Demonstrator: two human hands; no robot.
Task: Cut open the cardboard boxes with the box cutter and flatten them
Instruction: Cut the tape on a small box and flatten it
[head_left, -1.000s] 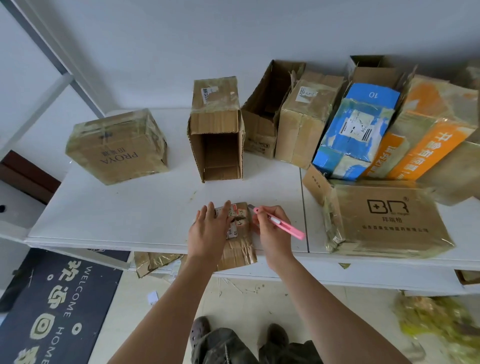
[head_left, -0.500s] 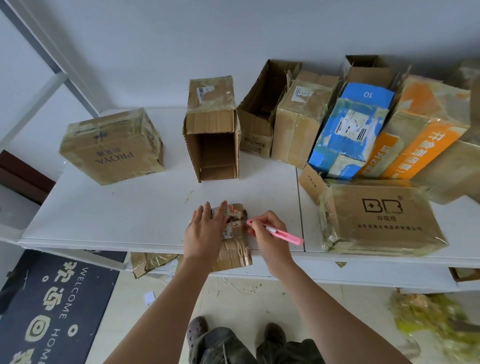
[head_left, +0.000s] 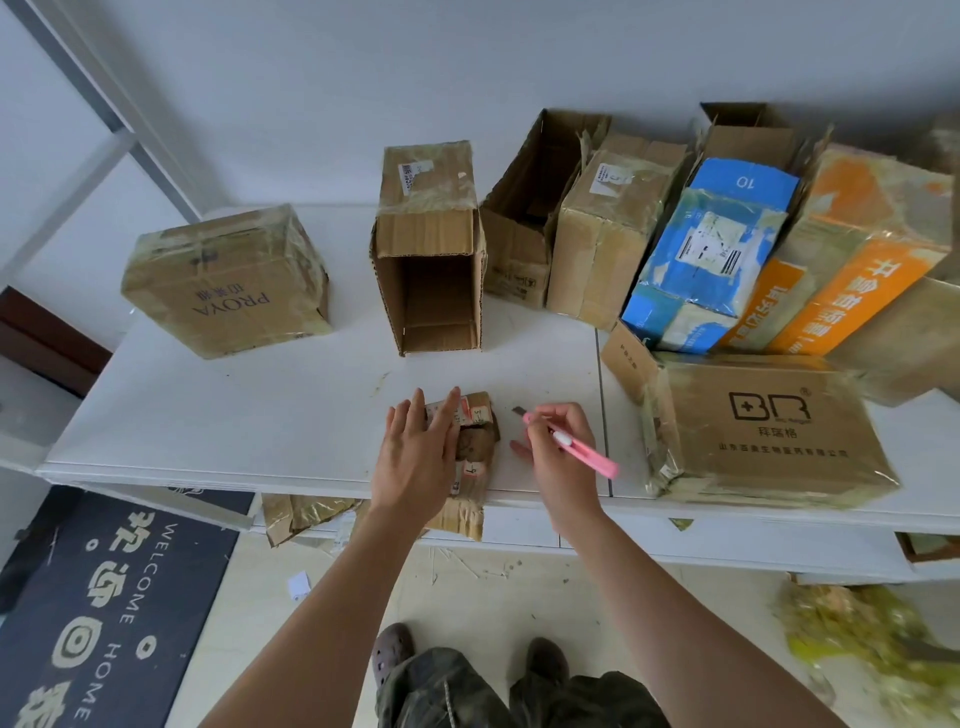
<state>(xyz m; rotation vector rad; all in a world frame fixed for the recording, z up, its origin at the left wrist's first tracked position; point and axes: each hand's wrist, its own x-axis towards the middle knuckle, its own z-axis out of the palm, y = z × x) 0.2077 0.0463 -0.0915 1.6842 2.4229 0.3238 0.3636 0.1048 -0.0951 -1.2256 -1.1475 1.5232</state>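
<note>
Cardboard underhand: a small taped box (head_left: 475, 452), lower centre of the frame, lies at the near edge of the white table (head_left: 234, 415) and hangs partly over it, probably so it is within easy reach.
Left hand (head_left: 415, 462): fingers straight and slightly spread, laid flat on the box's left side, seemingly to pin it against sliding under the blade.
Right hand (head_left: 556, 452): fingers curled round the pink box cutter (head_left: 569, 446), pen-style; the short blade points toward upper left and sits just right of the box, apart from it.
Step in hand: likely lining up a slit in the tape.
Waiting boxes: PROYA box (head_left: 223, 286) at left; open upright box (head_left: 428, 249) at centre; BR box (head_left: 769, 431) at right, all well apart from the hands.
Risk: the pinning fingers lie near the blade's likely path.
</note>
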